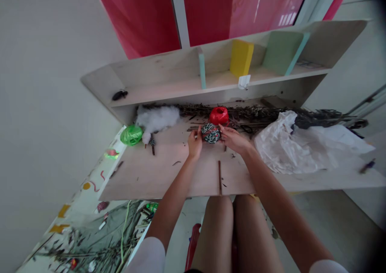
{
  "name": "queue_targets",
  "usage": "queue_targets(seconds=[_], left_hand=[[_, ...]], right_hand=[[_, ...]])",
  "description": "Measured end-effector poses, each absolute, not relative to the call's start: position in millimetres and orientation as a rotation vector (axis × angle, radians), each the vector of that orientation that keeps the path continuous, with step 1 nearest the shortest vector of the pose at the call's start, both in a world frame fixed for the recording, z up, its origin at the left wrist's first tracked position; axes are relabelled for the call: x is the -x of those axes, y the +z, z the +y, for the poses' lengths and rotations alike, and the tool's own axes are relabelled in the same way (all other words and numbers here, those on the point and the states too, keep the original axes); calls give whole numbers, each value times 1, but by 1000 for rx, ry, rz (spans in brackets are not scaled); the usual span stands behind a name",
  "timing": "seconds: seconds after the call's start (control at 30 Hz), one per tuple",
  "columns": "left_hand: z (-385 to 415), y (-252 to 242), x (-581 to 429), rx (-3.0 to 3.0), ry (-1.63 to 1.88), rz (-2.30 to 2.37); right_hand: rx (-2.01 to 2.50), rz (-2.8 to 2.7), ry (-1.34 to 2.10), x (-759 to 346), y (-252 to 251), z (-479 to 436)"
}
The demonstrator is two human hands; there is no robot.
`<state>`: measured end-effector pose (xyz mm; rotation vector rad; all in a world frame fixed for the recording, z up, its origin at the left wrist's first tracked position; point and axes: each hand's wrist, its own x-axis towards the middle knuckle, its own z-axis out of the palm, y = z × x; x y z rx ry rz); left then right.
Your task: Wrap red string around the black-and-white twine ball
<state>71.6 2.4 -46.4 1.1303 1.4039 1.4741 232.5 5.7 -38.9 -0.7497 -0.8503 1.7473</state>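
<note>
your left fingers and right fingers hold the yarn ball in front of the red roll.

Below the desk's front edge show a left sleeve and a right sleeve, both plain whitish and short, with curved hems. Slim bare forearms narrow toward the left hand and right hand, bare and slender-fingered, over the desk. Under its edge are smoothly rounded knees. Farther below, a dark sliver may be clothing; too little shows to tell.
</note>
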Motion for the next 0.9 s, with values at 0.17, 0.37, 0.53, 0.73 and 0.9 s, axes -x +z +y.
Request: queue_targets(seconds=[0.17, 0.37, 0.53, 0.73, 0.9], left_hand=[[1, -42, -72, -909, 1316, 1237], [-8, -32, -81, -816, 1214, 1046], [-10, -29, -82, -661, 1234, 966], [-8, -24, -75, -576, 1177, 912], [-9, -21, -72, -523, 1154, 844]], right_hand=[[753, -877, 1787, -229, -37, 3], [752, -916, 1798, -230, -34, 0], [752, -954, 1792, -230, -35, 2], [746, -870, 1774, -232, -42, 7], [761, -819, 1790, -234, -42, 8]])
